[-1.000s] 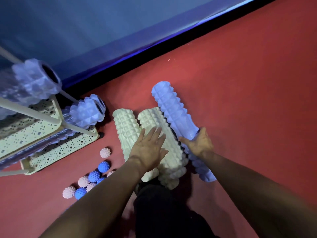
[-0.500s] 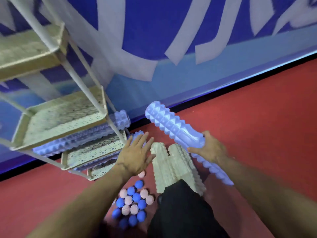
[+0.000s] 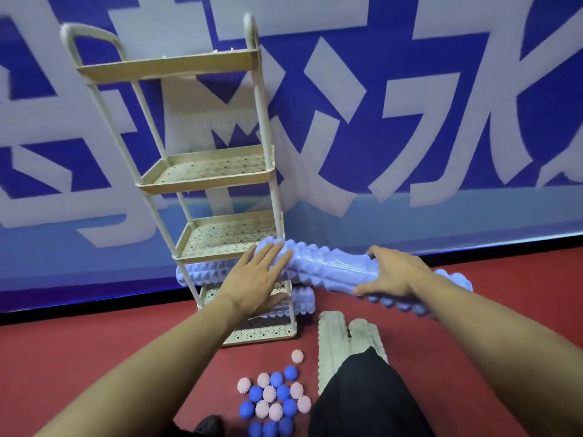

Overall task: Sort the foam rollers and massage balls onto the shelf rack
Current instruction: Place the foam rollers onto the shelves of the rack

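right hand fingers wrapped round purple roller, held level, long axis left-right, near end aimed at rack third shelf. left hand fingers spread open, flat beside that end, nearer rack. vs half second back: roller was tilted up, now swung across to shelf height.

head cam | looks forward-down | near shelf rack | single view

The shelf rack stands against the wall; massage balls lie before it, left of two floor rollers.
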### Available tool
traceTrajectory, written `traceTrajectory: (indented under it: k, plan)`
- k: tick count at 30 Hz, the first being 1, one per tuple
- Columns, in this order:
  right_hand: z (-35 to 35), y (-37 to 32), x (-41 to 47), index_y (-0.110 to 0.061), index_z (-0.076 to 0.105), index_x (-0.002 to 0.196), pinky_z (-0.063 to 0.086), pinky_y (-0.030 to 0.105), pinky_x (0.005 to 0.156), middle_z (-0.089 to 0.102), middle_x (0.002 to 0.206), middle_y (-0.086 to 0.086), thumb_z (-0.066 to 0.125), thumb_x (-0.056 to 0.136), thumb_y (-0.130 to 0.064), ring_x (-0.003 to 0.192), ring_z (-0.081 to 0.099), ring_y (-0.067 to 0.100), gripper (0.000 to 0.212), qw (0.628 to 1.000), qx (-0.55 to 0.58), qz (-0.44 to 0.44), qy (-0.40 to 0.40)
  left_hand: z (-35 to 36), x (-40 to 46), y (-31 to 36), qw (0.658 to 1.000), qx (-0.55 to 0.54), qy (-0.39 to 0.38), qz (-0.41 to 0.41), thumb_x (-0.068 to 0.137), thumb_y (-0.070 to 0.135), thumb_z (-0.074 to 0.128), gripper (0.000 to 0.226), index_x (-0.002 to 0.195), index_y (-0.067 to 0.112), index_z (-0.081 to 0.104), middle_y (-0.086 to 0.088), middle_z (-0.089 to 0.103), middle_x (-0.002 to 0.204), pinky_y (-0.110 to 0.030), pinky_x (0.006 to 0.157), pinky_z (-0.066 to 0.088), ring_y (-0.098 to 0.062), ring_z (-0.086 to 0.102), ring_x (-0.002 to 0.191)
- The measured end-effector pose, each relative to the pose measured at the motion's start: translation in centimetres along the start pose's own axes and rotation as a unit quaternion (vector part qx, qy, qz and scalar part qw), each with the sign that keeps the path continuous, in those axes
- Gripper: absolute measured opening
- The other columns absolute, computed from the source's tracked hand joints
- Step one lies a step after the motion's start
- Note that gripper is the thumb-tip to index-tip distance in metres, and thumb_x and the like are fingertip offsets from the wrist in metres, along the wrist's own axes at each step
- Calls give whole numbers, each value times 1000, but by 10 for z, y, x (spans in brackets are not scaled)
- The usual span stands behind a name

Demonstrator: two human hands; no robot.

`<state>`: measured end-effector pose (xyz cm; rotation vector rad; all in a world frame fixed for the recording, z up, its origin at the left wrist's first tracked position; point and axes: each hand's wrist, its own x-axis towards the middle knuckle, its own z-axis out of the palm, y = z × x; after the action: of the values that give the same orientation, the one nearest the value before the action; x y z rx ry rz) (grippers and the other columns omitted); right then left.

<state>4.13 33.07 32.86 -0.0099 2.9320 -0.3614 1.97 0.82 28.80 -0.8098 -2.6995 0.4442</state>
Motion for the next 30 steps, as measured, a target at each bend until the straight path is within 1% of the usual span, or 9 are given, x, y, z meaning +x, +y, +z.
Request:
traceTrajectory:
  k: [3,7,10,13,18,21,23,27,30]
  plan:
    - [-12,-27,-18,-43,40,109,57,32,68,72,63,-16,67,60,-76,59,72,16,65,998,15,-48,-37,-8,-16,-4,1000,-6,-7,-7,82,74,32,96,155,12,34,-10,40,158,-51,116,35,-28,39,145]
    - [-19,-64,-34,-46,40,109,62,43,67,74,66,-11,72,61,-73,55,71,27,64,991,45,-106,-65,-18,-25,-8,999,-13,30,-14,77,77,45,100,149,9,41,-10,51,146,-49,112,40,-31,51,132]
    - [-20,-84,-37,-46,43,114,59,35,72,72,65,-14,73,61,-75,52,67,11,68,988,7,-149,-41,-27,-34,-19,998,-33,48,8,69,80,52,101,144,14,41,-5,58,127,-45,100,46,-29,58,113]
    - [-19,-100,-37,-43,45,122,57,32,76,65,63,-13,74,62,-75,47,55,-2,74,985,-19,-172,-22,-37,-48,-35,999,-36,18,6,66,88,50,104,143,20,39,-3,57,122,-44,90,48,-28,57,107]
    - [-22,-114,-41,-49,32,139,39,17,49,58,66,-22,76,68,-67,39,51,-11,85,975,-20,-210,-70,-39,-73,-61,999,-33,19,6,67,92,47,105,141,18,44,-1,58,122,-42,90,48,-26,58,108]
    - [-19,-113,-35,-50,32,133,40,19,54,58,74,-24,76,66,-69,47,53,-10,82,974,-69,-208,-65,-27,-96,-76,998,-56,28,-10,67,93,50,103,137,17,48,0,61,122,-40,91,49,-25,61,108]
    - [-10,-112,-28,-48,36,131,45,25,65,63,91,-25,74,60,-75,66,57,-4,85,972,-91,-206,-61,-18,-110,-83,998,-58,34,-22,65,92,53,103,134,16,52,-1,64,120,-40,88,51,-26,64,107]
    - [4,-117,-20,-45,46,115,52,32,76,64,78,-22,72,58,-81,76,63,5,72,972,-78,-208,-72,-4,-126,-83,996,-82,-12,-45,65,94,50,109,144,18,43,2,58,131,-39,94,45,-23,59,116]
    - [16,-117,-13,-47,44,113,54,37,81,67,90,-18,68,54,-86,85,65,13,75,974,-78,-204,-64,12,-128,-85,993,-92,-35,-70,66,95,48,113,149,19,36,2,50,141,-39,106,39,-22,51,127]
